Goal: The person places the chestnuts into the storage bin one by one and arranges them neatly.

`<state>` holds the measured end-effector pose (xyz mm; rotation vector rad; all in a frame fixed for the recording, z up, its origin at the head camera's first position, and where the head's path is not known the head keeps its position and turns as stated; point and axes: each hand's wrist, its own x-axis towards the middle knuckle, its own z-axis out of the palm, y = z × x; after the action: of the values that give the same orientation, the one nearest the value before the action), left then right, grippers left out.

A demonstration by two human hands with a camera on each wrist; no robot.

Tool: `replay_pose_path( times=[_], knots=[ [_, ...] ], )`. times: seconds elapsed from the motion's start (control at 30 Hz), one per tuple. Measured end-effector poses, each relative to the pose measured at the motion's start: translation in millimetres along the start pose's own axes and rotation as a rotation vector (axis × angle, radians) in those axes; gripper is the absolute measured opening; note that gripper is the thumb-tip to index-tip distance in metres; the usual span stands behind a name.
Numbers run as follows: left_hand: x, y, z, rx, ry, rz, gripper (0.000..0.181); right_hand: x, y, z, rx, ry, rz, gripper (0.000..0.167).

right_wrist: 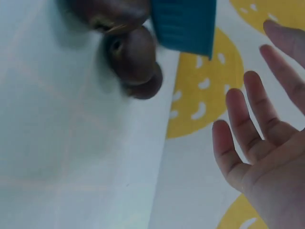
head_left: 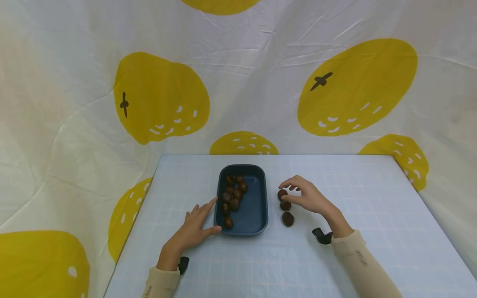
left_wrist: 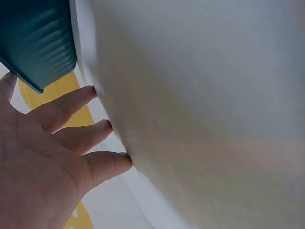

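Observation:
A dark blue tray (head_left: 249,215) stands on the table, with several glossy brown chestnuts (head_left: 234,204) heaped along its left side. My left hand (head_left: 191,229) is spread beside it, index finger and thumb at the tray's left rim. In the left wrist view its other fingertips (left_wrist: 107,125) touch the tabletop. Three loose chestnuts (head_left: 287,219) lie in a row to the right of the tray. Over the farther two hovers my right hand (head_left: 307,196), fingers loosely bent and thumb apart. The right wrist view shows nothing in that hand, with the loose chestnuts (right_wrist: 133,55) away from its fingers.
The table (head_left: 335,265) has a pale, faintly checked cover. Behind it hangs a white cloth (head_left: 257,95) printed with large yellow fruits. Each wrist wears a black strap-mounted piece (head_left: 322,236), which sits close above the table.

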<state>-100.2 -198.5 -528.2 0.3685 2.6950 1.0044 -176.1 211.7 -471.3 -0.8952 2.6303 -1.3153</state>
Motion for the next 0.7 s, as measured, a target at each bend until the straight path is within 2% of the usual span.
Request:
replay_pose_path(
  times=[0.2,0.37,0.5,0.7],
  knots=[
    [0.1,-0.2,-0.4,0.001,-0.003,0.000,0.093,-14.5,22.2,-0.5,0.058,-0.103,0.020,0.042],
    [-0.5,0.6,-1.2,0.005,-0.002,-0.001,0.094,-23.5,35.6,-0.6,0.106,-0.202,0.049,0.039],
    [-0.3,0.9,-1.3,0.007,-0.001,0.002,0.094,-27.9,45.4,0.8,0.160,-0.279,0.071,0.043],
    [0.6,1.6,-1.4,0.005,-0.002,-0.008,0.093,-32.7,56.7,5.3,0.129,-0.348,0.079,0.047]
  ],
)
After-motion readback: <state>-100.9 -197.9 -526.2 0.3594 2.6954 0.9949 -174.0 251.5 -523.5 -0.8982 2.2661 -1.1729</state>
